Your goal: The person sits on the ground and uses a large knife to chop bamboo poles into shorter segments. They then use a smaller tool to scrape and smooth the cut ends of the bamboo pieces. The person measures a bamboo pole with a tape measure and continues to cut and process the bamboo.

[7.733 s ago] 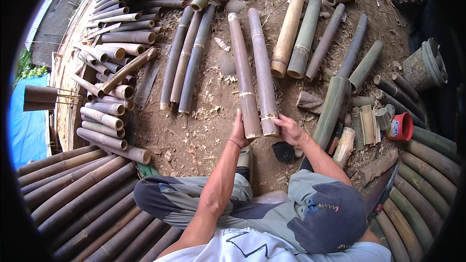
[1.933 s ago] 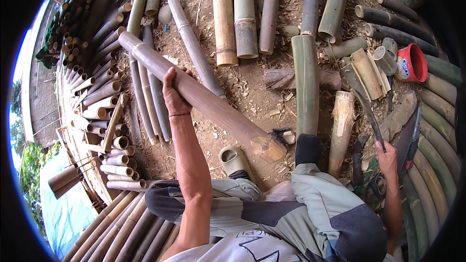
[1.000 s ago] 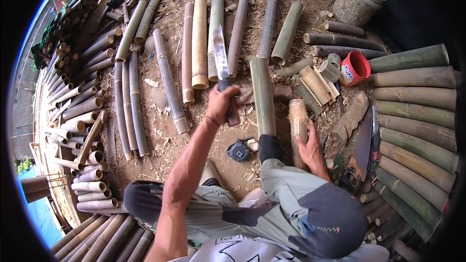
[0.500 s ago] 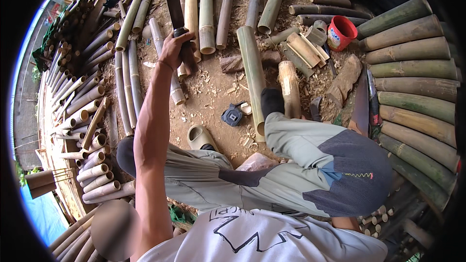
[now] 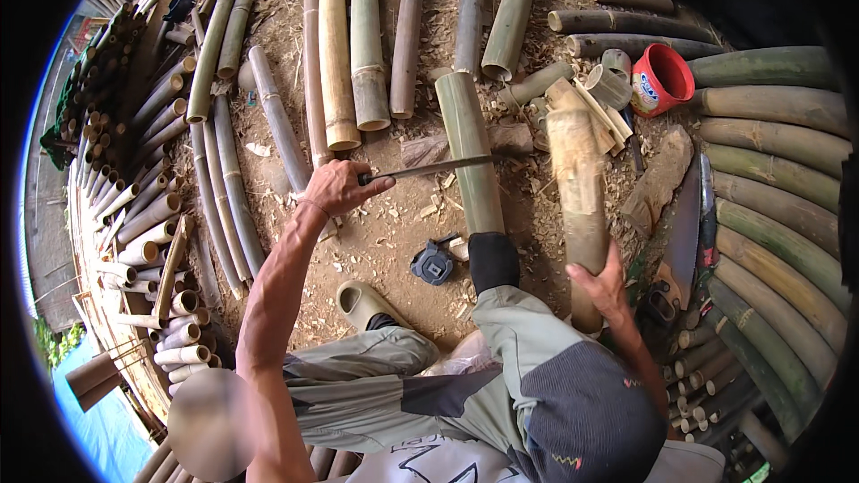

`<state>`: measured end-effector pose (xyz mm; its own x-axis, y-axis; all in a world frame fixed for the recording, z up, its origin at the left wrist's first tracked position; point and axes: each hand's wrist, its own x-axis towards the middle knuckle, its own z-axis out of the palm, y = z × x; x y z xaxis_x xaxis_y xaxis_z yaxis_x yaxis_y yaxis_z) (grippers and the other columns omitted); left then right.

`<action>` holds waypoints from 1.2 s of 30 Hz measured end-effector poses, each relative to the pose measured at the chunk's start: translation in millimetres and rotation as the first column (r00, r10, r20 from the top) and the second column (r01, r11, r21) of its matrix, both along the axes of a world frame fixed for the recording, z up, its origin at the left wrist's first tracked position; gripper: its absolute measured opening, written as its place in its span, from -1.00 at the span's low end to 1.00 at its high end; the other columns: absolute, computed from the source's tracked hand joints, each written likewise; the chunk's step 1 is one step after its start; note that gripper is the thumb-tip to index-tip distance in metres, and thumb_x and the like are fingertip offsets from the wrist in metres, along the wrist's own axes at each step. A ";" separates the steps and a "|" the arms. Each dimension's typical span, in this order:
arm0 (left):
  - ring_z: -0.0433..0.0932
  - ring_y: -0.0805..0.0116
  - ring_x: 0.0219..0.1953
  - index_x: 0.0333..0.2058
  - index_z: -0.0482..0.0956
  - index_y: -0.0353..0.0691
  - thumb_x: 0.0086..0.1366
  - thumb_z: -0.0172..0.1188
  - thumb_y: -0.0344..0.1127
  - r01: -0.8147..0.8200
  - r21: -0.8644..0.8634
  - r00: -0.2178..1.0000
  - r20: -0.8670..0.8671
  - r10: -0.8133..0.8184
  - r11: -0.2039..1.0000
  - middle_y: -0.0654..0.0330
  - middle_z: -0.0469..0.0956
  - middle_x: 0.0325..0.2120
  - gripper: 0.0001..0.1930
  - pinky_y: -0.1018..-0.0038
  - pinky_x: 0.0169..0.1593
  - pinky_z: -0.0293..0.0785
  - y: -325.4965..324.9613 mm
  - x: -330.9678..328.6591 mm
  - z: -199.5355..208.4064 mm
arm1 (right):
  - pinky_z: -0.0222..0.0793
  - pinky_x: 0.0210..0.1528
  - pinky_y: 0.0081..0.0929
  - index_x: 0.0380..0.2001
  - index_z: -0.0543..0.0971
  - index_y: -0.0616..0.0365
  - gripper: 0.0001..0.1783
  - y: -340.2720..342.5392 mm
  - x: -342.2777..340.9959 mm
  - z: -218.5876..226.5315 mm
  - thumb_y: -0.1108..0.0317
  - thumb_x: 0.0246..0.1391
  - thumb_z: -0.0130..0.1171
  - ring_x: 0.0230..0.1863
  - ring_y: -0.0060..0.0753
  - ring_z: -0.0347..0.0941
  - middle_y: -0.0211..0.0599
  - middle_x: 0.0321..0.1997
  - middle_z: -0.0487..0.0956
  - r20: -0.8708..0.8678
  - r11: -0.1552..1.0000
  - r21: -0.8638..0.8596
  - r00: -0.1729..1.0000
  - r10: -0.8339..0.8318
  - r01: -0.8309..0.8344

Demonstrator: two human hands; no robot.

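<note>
My left hand (image 5: pixel 338 186) is closed round the handle of a long knife (image 5: pixel 429 167), its blade seen nearly edge-on and pointing right. The blade crosses a green bamboo length (image 5: pixel 469 145); whether it touches is hard to tell. That bamboo lies over a rough log (image 5: pixel 512 138), its near end by my black-socked foot (image 5: pixel 493 262). On the right, my right hand (image 5: pixel 601 282) grips a wooden club (image 5: pixel 577 183) by its near part. The club's far end is pale, frayed and battered.
Cut bamboo lengths (image 5: pixel 367 45) lie across the far ground; more are stacked left (image 5: pixel 152 215) and right (image 5: pixel 778 179). A black tape measure (image 5: pixel 432 263) sits among shavings. A red bucket (image 5: pixel 660 80), a wood chunk (image 5: pixel 658 181) and a handsaw (image 5: pixel 684 233) are at right.
My left hand has come down, swinging the knife from pointing away to lying across the bamboo. My right hand has come into clear view, raising the club off the ground.
</note>
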<state>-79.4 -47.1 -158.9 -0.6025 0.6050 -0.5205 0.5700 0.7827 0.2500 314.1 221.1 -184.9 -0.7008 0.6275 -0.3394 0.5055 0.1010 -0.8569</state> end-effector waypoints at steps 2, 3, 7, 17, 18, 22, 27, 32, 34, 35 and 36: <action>0.51 0.20 -0.61 -0.50 0.68 -0.16 0.09 0.02 0.59 0.061 -0.019 0.998 -0.010 -0.061 0.998 0.13 0.46 -0.76 -0.21 0.23 -0.47 0.38 -8.5 -7.3 -16.5 | 0.34 0.19 -0.24 0.21 0.27 0.32 -0.01 19.0 -20.4 20.6 0.01 -0.21 0.46 0.09 -0.19 0.42 -0.07 0.05 0.47 -0.227 1.000 -0.003 0.974 0.018 -0.019; 0.49 0.19 -0.64 -0.51 0.67 -0.16 0.10 0.02 0.58 0.082 -0.036 0.997 0.005 -0.082 0.996 0.13 0.43 -0.79 -0.21 0.23 -0.50 0.36 -6.3 -12.5 -24.4 | 0.36 0.19 -0.23 0.21 0.26 0.33 0.02 36.6 -20.9 31.6 -0.01 -0.23 0.46 0.11 -0.18 0.42 -0.07 0.08 0.45 -0.204 0.991 -0.128 0.979 0.017 -0.043; 0.42 0.17 -0.71 -0.61 0.61 -0.19 0.13 0.00 0.56 0.101 0.017 0.994 -0.032 -0.100 0.995 0.15 0.35 -0.85 -0.20 0.21 -0.55 0.33 -2.2 -21.4 -30.2 | 0.49 0.08 -0.28 0.21 0.25 0.36 0.07 61.0 -68.3 98.6 -0.05 -0.28 0.47 0.04 -0.18 0.47 -0.06 0.09 0.43 -0.442 0.961 -0.275 0.891 -0.103 -0.026; 0.47 0.08 -0.67 -0.58 0.60 -0.22 0.16 0.01 0.53 0.128 -0.014 0.991 -0.025 -0.128 0.992 0.08 0.38 -0.82 -0.22 0.16 -0.49 0.38 -2.8 -26.9 -40.7 | 0.57 -0.06 -0.33 0.27 0.13 0.35 0.10 66.5 -122.2 139.5 0.12 -0.31 0.46 -0.11 -0.23 0.56 0.04 0.05 0.48 -0.385 0.953 -0.210 0.914 0.127 -0.221; 0.47 0.07 -0.66 -0.57 0.60 -0.22 0.17 0.01 0.52 0.131 -0.012 0.991 -0.036 -0.131 0.991 0.07 0.38 -0.82 -0.23 0.17 -0.48 0.38 -5.0 -26.0 -41.4 | 0.56 -0.06 -0.33 0.26 0.13 0.35 0.10 60.9 -131.4 138.0 0.14 -0.31 0.46 -0.11 -0.23 0.56 0.03 0.04 0.48 -0.382 0.956 -0.185 0.913 0.144 -0.228; 0.47 0.07 -0.66 -0.55 0.61 -0.22 0.18 0.04 0.49 0.119 -0.016 0.992 -0.035 -0.120 0.993 0.06 0.40 -0.81 -0.25 0.16 -0.48 0.38 -11.5 -24.4 -49.8 | 0.39 0.13 -0.29 0.30 0.08 0.34 0.10 41.3 -159.1 118.5 0.24 -0.28 0.46 0.08 -0.21 0.44 -0.02 0.14 0.40 -0.390 0.955 -0.077 0.890 0.235 -0.286; 0.48 0.09 -0.65 -0.51 0.65 -0.20 0.17 0.03 0.51 0.122 -0.088 0.992 0.027 -0.120 0.989 0.08 0.41 -0.80 -0.25 0.17 -0.46 0.40 4.3 -25.0 -58.6 | 0.25 0.31 -0.18 0.40 0.02 0.21 0.16 30.8 -169.0 45.0 0.27 -0.25 0.46 0.30 0.02 0.31 0.14 0.32 0.30 0.096 0.798 0.268 0.839 0.536 -0.540; 0.49 0.15 -0.66 -0.50 0.68 -0.18 0.16 0.00 0.54 0.121 -0.111 0.991 0.075 -0.113 0.987 0.15 0.43 -0.80 -0.23 0.18 -0.49 0.40 -7.2 -35.1 -68.4 | 0.39 0.20 -0.18 0.40 0.08 0.18 0.14 62.6 -220.7 96.2 0.22 -0.23 0.49 0.15 0.04 0.45 0.12 0.19 0.43 -0.127 0.776 0.517 0.864 0.488 -0.362; 0.48 0.20 -0.67 -0.54 0.66 -0.20 0.13 0.00 0.57 0.080 -0.150 0.993 0.096 -0.066 0.985 0.16 0.40 -0.81 -0.20 0.21 -0.50 0.39 -13.5 -31.3 -65.3 | 0.49 0.03 -0.29 0.17 0.28 0.29 -0.15 66.0 -239.4 131.2 0.12 -0.09 0.43 0.03 -0.17 0.49 -0.01 0.07 0.48 -0.443 0.885 0.458 0.842 0.307 -0.082; 0.47 0.21 -0.67 -0.55 0.66 -0.20 0.12 0.00 0.58 0.087 -0.145 0.993 0.098 -0.073 0.986 0.17 0.40 -0.81 -0.19 0.21 -0.50 0.38 -11.3 -32.6 -66.2 | 0.51 0.01 -0.31 0.13 0.29 0.29 -0.19 59.2 -238.7 125.7 0.11 -0.09 0.42 0.04 -0.19 0.49 -0.01 0.09 0.47 -0.561 0.943 0.334 0.806 0.188 0.013; 0.47 0.22 -0.67 -0.56 0.65 -0.21 0.11 0.01 0.59 0.103 -0.125 0.991 0.095 -0.091 0.987 0.17 0.39 -0.82 -0.18 0.22 -0.50 0.38 -1.1 -34.3 -64.3 | 0.47 0.07 -0.25 0.19 0.24 0.29 -0.12 53.9 -221.6 105.0 0.12 -0.11 0.42 0.07 -0.12 0.48 0.03 0.10 0.46 -0.478 0.897 0.437 0.831 0.285 -0.057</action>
<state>-113.8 -48.3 -223.3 -0.4924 0.5821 -0.6471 0.6247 0.7540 0.2029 92.5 275.0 -79.9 -0.8057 0.4772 0.3508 -0.0603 0.5231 -0.8501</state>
